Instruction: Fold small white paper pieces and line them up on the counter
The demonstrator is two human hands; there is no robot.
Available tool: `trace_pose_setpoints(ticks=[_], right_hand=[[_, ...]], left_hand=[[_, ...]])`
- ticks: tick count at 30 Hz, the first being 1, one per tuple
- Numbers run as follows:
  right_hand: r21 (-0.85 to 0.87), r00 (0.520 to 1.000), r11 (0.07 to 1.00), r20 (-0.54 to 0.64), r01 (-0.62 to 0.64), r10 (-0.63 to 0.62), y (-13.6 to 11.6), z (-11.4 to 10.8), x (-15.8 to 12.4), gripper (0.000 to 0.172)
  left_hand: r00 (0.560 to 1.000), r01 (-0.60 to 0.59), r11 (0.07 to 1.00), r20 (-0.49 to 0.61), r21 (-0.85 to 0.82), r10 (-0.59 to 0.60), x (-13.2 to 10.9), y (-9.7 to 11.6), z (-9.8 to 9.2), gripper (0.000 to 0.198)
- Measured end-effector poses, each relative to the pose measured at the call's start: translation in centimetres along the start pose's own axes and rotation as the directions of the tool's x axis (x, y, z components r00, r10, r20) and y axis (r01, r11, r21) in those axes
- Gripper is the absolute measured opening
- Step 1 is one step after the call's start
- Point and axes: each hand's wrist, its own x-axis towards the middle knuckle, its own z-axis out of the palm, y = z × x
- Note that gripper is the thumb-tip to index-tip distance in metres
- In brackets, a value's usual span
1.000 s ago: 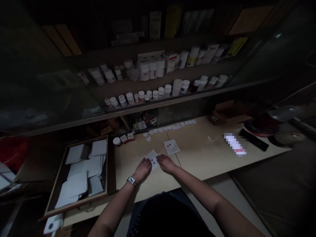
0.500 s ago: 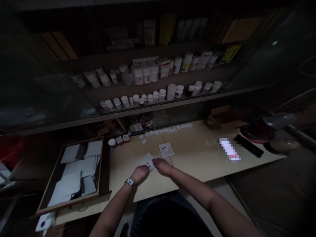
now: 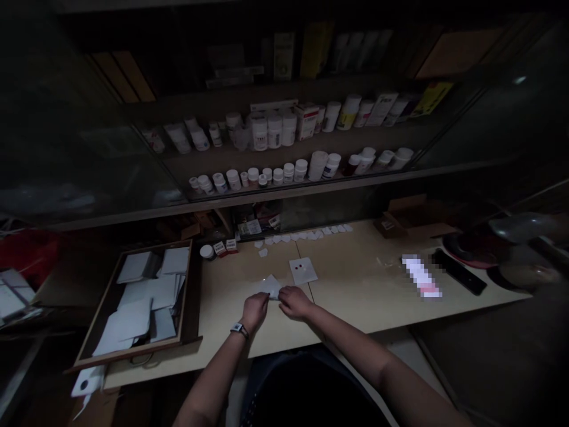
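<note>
A small white paper sheet (image 3: 271, 284) lies on the light wooden table, its near edge folded up. My left hand (image 3: 255, 309) pinches the fold from the left, a watch on its wrist. My right hand (image 3: 295, 301) grips the same fold from the right, fingers bent. The red pills on this sheet are now hidden under the fold. Just beyond my right hand, a second white paper square (image 3: 304, 271) lies flat with a few dark red pills (image 3: 299, 267) on it. Along the table's back edge runs a row of small folded paper packets (image 3: 302, 236).
On the left, an open drawer (image 3: 186, 308) holds stacks of white paper. A white-capped jar (image 3: 207, 252) and small boxes (image 3: 226, 247) stand near it. Shelves of medicine bottles (image 3: 267, 178) rise behind. To the right are a black phone (image 3: 460, 273) and a cardboard box (image 3: 415, 219).
Both hands have brought the sheet's near corner up and over, covering the red pills. The view has shifted slightly.
</note>
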Motion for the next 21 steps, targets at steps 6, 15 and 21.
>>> trace_pose_setpoints(ticks=[6,15,21], right_hand=[[0.082,0.981,0.979,-0.046,-0.187,0.191,-0.4,0.6,0.8,0.022],[0.105,0.929,0.928,-0.064,-0.357,0.365,-0.9,1.1,2.7,0.024],[0.060,0.920,0.922,-0.072,-0.381,0.385,-1.0,1.0,3.3,0.025]], left_hand=[[0.992,0.118,0.989,-0.038,-0.090,-0.122,1.1,0.7,-0.5,0.024],[0.936,0.275,0.941,-0.168,-0.199,-0.309,1.5,1.3,0.9,0.027],[0.933,0.248,0.955,-0.226,-0.165,-0.281,1.2,1.5,1.3,0.034]])
